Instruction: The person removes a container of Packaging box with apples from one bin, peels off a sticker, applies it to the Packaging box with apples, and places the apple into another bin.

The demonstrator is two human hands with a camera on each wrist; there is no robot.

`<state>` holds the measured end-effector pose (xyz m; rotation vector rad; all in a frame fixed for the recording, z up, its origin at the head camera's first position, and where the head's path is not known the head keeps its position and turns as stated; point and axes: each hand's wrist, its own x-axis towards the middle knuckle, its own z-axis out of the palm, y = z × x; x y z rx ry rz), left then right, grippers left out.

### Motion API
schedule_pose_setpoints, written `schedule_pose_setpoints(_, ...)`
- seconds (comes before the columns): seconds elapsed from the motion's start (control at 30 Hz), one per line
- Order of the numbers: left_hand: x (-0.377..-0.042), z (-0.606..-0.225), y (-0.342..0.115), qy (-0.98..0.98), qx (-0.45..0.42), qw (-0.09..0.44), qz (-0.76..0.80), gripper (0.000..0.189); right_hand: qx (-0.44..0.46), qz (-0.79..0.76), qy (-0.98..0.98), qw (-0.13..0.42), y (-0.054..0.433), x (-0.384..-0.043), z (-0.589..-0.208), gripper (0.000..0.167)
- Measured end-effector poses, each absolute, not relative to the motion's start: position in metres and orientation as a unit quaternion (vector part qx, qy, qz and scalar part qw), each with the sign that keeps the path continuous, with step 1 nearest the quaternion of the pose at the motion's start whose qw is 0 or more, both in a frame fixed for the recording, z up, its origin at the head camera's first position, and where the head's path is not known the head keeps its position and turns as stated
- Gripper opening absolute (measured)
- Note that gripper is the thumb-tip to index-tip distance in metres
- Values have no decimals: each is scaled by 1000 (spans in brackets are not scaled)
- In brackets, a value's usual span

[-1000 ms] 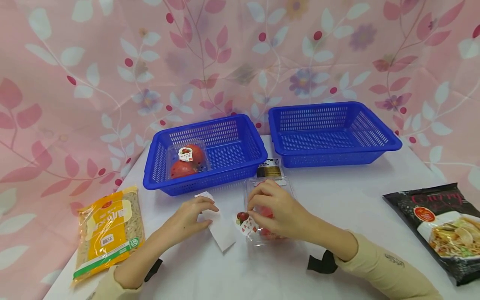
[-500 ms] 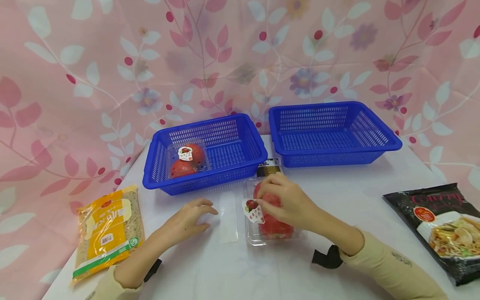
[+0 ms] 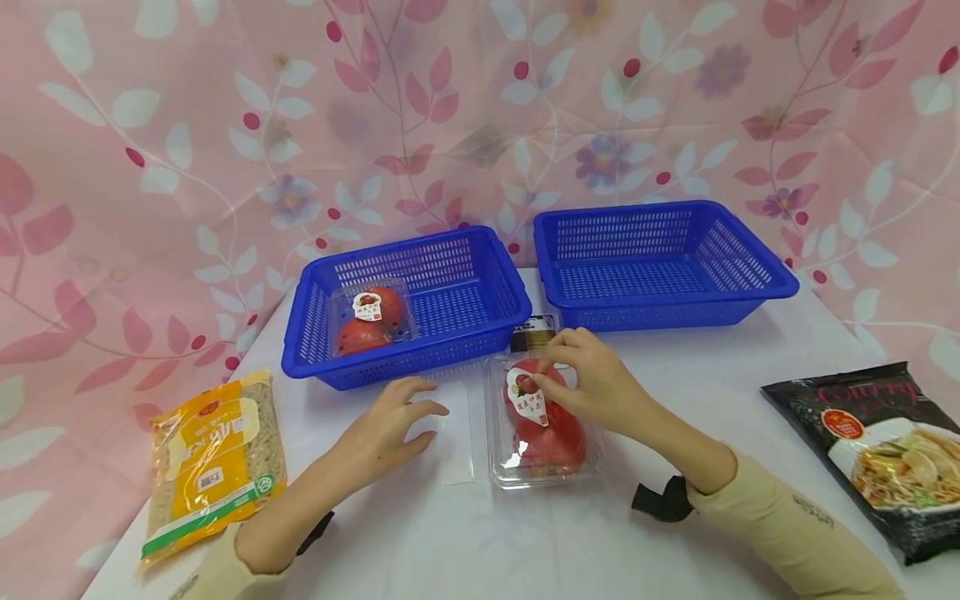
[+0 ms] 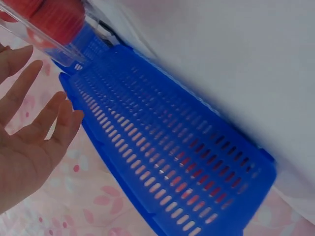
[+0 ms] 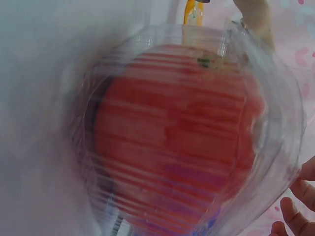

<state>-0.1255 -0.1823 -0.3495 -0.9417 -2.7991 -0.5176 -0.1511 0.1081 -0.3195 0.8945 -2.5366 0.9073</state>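
A clear plastic clamshell box [image 3: 513, 481] with red tomatoes [image 3: 553, 442] inside lies on the white table. On its lid is a white sticker [image 3: 527, 398] with a tomato picture and red print. My right hand [image 3: 596, 383] pinches the sticker's right edge between thumb and fingers; in the right wrist view its fingertips meet beside the lid. A pale strip of backing paper [image 3: 455, 437] lies flat to the left of the box. Beside the strip is my left hand [image 3: 382, 435], its fingers spread and loosely bent, holding nothing.
The left blue basket [image 3: 408, 367] contains another labelled tomato box [image 3: 372, 317]. A second blue basket [image 3: 660, 317] stands at the back right. A dark-and-gold packet [image 3: 534, 333] lies behind the box. A yellow bag [image 3: 213, 467] lies left, a black noodle packet [image 3: 873, 458] right.
My left hand has let go of the backing strip, which now lies flat. My right hand has moved the sticker rightward and up, from the box's left edge onto its lid.
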Motion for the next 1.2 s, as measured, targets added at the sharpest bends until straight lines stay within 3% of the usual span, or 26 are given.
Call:
schedule_pose_setpoints(0.4, -128, -346, -154, -865, -424, 201, -179, 29, 289, 300, -900, 124, 115, -162, -324, 11)
schedule_pose_setpoints(1.0, -134, -344, -128, -854, -449, 218, -149, 44, 294, 271, -910, 106, 119, -170, -327, 13)
schedule_pose_setpoints(1.2, -139, -345, -117, -851, -459, 216, -138, 40, 298, 265, -910, 110, 119, -170, -327, 13)
